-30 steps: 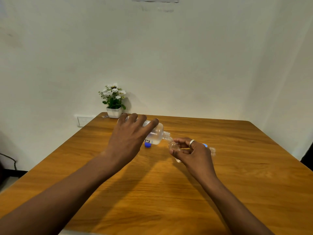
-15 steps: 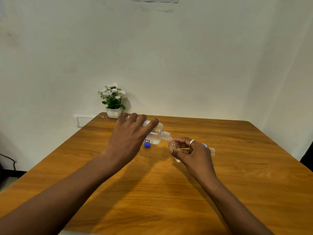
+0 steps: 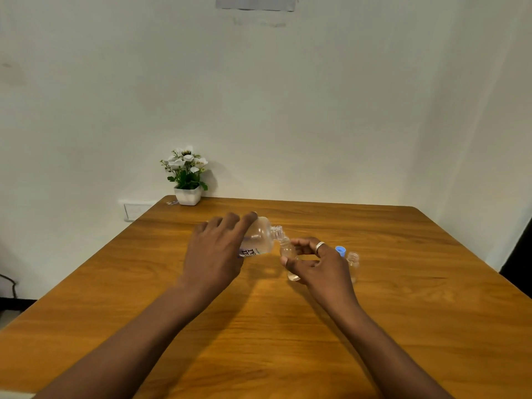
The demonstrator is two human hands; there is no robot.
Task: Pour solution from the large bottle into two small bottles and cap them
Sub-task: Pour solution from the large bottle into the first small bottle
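1. Orange-brown wood grain covers the square table (image 3: 288, 341), set against plain white walls (image 3: 288, 110); a white-flowered plant in a white pot (image 3: 187, 180) sits at the far-left corner.
2. The left hand (image 3: 214, 254) grips the large clear plastic bottle (image 3: 260, 240), tipped onto the small clear bottle (image 3: 288, 251) pinched by the right hand (image 3: 319, 263).
3. A second small bottle (image 3: 353, 262) stands beside a blue cap (image 3: 340, 250).
4. Since the earlier frame, the other blue cap is hidden behind the left hand.

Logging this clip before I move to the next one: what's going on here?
A person is decanting at a wooden table. The left hand tips the large bottle so its open neck meets the mouth of a small bottle, held by the right hand. A second small bottle stands uncapped just beyond that hand, with a blue cap beside it. No small bottle is capped yet.
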